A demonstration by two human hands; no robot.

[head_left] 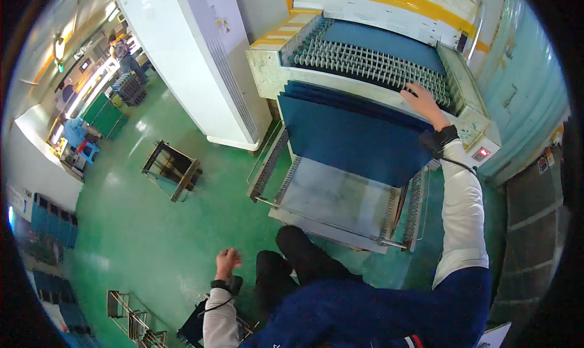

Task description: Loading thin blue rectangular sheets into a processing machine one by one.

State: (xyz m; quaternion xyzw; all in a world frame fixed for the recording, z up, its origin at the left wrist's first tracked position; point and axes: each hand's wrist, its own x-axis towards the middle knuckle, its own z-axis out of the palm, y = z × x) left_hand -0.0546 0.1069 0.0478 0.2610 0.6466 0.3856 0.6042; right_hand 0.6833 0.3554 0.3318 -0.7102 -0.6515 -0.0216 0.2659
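My right hand (425, 106) reaches over the front of a roller machine (371, 65), fingers apart and slightly bent near the right end of the wheeled rollers, with nothing seen in it. Below, several flat dark-blue panels (347, 135) stand nearly upright, leaning back in a metal rack (331, 211) with toothed side rails. Another blue panel (383, 41) lies flat at the back of the rollers. My left hand (227, 264) hangs low by my left leg, fingers curled in, holding nothing visible. Both wrists wear black bands.
A tall white cabinet (201, 62) stands left of the machine. On the green floor are a small metal rack (171, 170) and more racks (137, 320) at lower left. Two people (76, 131) work at benches far left. A translucent curtain (523, 98) hangs at right.
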